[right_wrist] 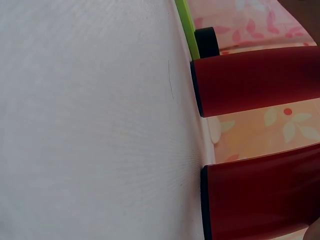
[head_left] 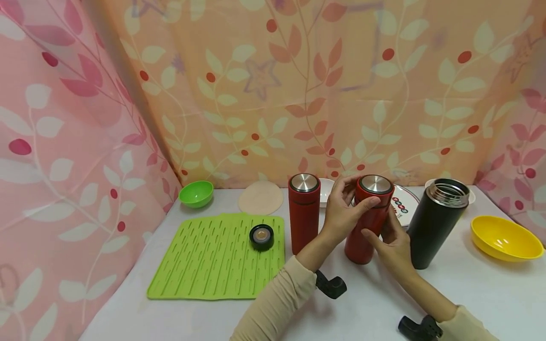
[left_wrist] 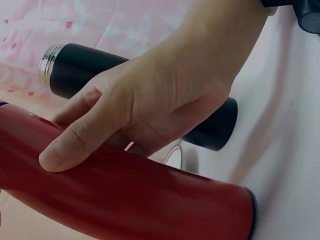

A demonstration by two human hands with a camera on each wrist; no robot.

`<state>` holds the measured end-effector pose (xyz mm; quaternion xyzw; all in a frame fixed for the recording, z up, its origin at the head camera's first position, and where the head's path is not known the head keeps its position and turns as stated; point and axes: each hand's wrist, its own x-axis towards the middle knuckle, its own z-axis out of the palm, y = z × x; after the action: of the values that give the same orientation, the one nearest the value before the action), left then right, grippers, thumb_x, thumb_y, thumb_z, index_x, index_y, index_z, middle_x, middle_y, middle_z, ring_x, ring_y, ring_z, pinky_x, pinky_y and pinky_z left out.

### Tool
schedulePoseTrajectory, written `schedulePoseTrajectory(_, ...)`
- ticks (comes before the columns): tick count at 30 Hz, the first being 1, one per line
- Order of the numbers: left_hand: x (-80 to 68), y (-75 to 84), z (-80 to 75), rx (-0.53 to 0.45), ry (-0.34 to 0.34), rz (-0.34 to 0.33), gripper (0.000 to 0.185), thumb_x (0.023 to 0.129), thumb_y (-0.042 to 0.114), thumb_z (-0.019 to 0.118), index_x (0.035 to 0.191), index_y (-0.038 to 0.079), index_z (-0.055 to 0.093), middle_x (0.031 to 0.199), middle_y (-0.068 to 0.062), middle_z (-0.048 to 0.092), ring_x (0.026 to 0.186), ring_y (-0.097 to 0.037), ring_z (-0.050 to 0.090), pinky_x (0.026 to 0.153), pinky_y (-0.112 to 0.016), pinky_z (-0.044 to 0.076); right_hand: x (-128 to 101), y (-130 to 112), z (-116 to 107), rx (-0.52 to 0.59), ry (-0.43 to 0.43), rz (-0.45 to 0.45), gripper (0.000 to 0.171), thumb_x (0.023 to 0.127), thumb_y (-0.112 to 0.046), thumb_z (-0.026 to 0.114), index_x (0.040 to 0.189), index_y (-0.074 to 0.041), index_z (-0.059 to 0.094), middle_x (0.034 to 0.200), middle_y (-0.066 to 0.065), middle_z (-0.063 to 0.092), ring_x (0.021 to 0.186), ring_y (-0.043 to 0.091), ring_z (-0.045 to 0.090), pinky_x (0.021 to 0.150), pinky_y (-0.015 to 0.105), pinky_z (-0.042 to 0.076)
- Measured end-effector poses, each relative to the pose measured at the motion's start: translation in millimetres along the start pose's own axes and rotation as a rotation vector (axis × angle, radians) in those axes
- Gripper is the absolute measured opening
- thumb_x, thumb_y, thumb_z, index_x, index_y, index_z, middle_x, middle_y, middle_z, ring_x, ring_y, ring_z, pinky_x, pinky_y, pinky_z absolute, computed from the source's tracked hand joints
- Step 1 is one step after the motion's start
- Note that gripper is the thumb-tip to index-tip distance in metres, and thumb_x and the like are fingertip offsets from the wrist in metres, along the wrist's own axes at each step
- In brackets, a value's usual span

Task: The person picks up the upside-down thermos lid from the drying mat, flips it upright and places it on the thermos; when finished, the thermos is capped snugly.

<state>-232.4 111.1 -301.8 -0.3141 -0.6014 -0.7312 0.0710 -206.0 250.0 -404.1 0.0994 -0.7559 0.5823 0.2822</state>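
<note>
A red thermos flask with a steel-topped lid stands on the table between both hands. My left hand grips it near the top, thumb across the front just below the lid. Lower down, my right hand holds the body, its thumb against the red side. A second red thermos flask stands upright to the left. Right of the right hand is a black flask without a lid, its steel neck showing. A black lid lies on the green drying mat.
A green bowl and a round beige disc are at the back left. Behind the flasks are a white bowl and a white printed plate. A yellow bowl sits at the right. Patterned curtains enclose the table.
</note>
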Motion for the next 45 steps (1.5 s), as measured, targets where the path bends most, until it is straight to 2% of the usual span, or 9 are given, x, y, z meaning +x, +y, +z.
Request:
schedulePoseTrajectory(3,-0.4,0.1,-0.5,0.003,0.002,0.016,0.049,0.078,-0.004,0.068,0.122,-0.006,0.046,0.123,-0.019,0.049,0.116,-0.015,0.054,0.098,-0.021,0.042,0,1,1,-0.004,0.000,0.006,0.089,0.081,0.001,0.066,0.147,-0.029,0.016,0.145,0.006,0.038,0.119,-0.008,0.045,0.089,0.006,0.040)
schedulePoseTrajectory(10,1.1,-10.5,-7.7,0.007,-0.115,0.031,0.052,0.086,-0.003,0.058,0.134,-0.006,0.040,0.132,-0.021,0.043,0.128,-0.019,0.044,0.104,-0.021,0.036,0,2,-1,0.043,-0.001,-0.008,0.089,0.080,0.006,0.065,0.147,-0.027,0.017,0.145,0.006,0.038,0.119,-0.005,0.046,0.091,0.007,0.040)
schedulePoseTrajectory(18,5.8,-25.5,3.4,0.239,0.039,0.046,0.064,0.071,0.017,0.080,0.128,0.014,0.051,0.119,0.002,0.049,0.108,0.002,0.046,0.094,-0.017,0.044,-2,-1,0,-0.069,0.005,0.041,0.089,0.082,-0.005,0.067,0.146,-0.033,0.013,0.149,0.003,0.032,0.126,-0.001,0.042,0.090,0.007,0.039)
schedulePoseTrajectory(22,5.2,-27.5,2.6,0.182,0.027,0.031,0.063,0.074,0.015,0.077,0.129,0.012,0.048,0.121,0.002,0.049,0.109,0.001,0.049,0.096,-0.017,0.042,-2,0,1,-0.044,0.004,0.036,0.089,0.081,-0.003,0.067,0.146,-0.032,0.014,0.148,0.004,0.033,0.123,-0.005,0.043,0.090,0.007,0.039)
schedulePoseTrajectory(26,4.3,-29.2,-3.1,0.064,-0.023,0.030,0.055,0.080,0.006,0.069,0.129,0.006,0.045,0.126,-0.008,0.054,0.113,-0.006,0.053,0.099,-0.018,0.041,-1,0,0,-0.018,-0.003,0.018,0.089,0.081,0.000,0.066,0.147,-0.030,0.014,0.147,0.007,0.035,0.119,-0.008,0.044,0.090,0.006,0.040)
schedulePoseTrajectory(29,3.3,-29.7,-5.3,0.027,-0.043,0.020,0.050,0.083,0.004,0.066,0.129,0.002,0.045,0.125,-0.011,0.055,0.114,-0.008,0.054,0.099,-0.018,0.040,-1,0,0,-0.015,-0.001,0.020,0.089,0.081,0.001,0.066,0.147,-0.030,0.015,0.147,0.007,0.035,0.119,-0.009,0.044,0.090,0.005,0.039)
schedulePoseTrajectory(34,3.4,-28.9,1.0,0.091,0.003,0.001,0.058,0.076,0.010,0.075,0.127,0.007,0.047,0.123,0.000,0.051,0.111,0.000,0.049,0.098,-0.016,0.041,-2,-1,-1,-0.042,0.000,0.026,0.089,0.082,-0.002,0.066,0.147,-0.030,0.013,0.150,0.006,0.030,0.125,-0.005,0.041,0.090,0.005,0.038)
schedulePoseTrajectory(39,3.3,-26.9,8.2,0.185,0.059,-0.004,0.062,0.072,0.014,0.079,0.124,0.012,0.045,0.124,0.001,0.043,0.108,0.002,0.043,0.095,-0.020,0.043,-3,0,-1,-0.047,0.008,0.045,0.088,0.082,-0.004,0.066,0.147,-0.032,0.013,0.150,0.003,0.030,0.127,-0.001,0.041,0.090,0.006,0.038)
schedulePoseTrajectory(45,2.6,-26.2,1.8,0.142,-0.017,0.040,0.059,0.079,0.011,0.072,0.131,0.009,0.045,0.122,-0.003,0.048,0.111,-0.002,0.049,0.098,-0.018,0.041,-2,0,0,-0.058,0.003,0.029,0.090,0.081,-0.003,0.067,0.147,-0.032,0.013,0.150,0.003,0.031,0.127,0.000,0.041,0.090,0.007,0.039)
